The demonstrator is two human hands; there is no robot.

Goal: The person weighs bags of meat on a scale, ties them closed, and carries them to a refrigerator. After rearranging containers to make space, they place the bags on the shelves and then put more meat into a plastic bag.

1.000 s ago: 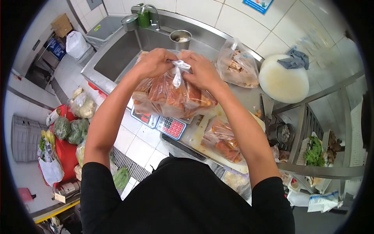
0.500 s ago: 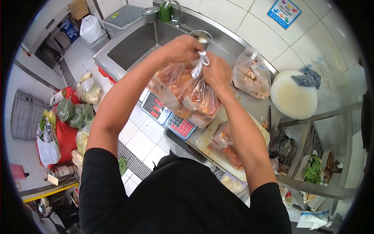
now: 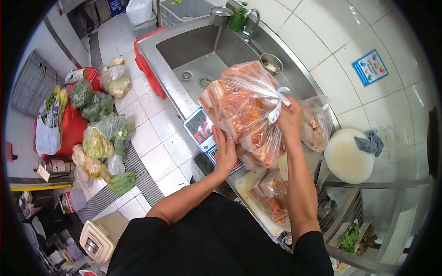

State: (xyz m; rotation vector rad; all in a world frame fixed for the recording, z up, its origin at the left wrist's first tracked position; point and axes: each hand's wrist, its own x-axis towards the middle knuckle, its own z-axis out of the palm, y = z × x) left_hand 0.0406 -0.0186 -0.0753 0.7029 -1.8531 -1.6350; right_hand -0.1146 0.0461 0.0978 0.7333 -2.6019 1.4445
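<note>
A large clear plastic bag of orange-red chunks [image 3: 244, 108] sits over a blue-edged digital scale [image 3: 199, 129] beside the sink. My right hand [image 3: 290, 117] is closed on the bag's white twisted top. Against the bag's lower left side rests my left hand [image 3: 224, 154], fingers spread, near the scale's display. A second bag of similar chunks [image 3: 272, 195] lies on a cutting board [image 3: 244, 184] nearer to me. Behind my right hand stands a clear bag with pale brown pieces [image 3: 316, 126].
The steel sink [image 3: 193, 55] has a faucet [image 3: 251, 27], a green bottle [image 3: 238, 19] and metal bowls. A round white board [image 3: 349, 158] with a grey cloth [image 3: 368, 143] leans at the right. Bagged vegetables [image 3: 99, 142] lie on the floor at the left.
My left hand has left the knot and moved down to the bag's side. My right hand still holds the top. The view has shifted, showing more of the sink and floor.
</note>
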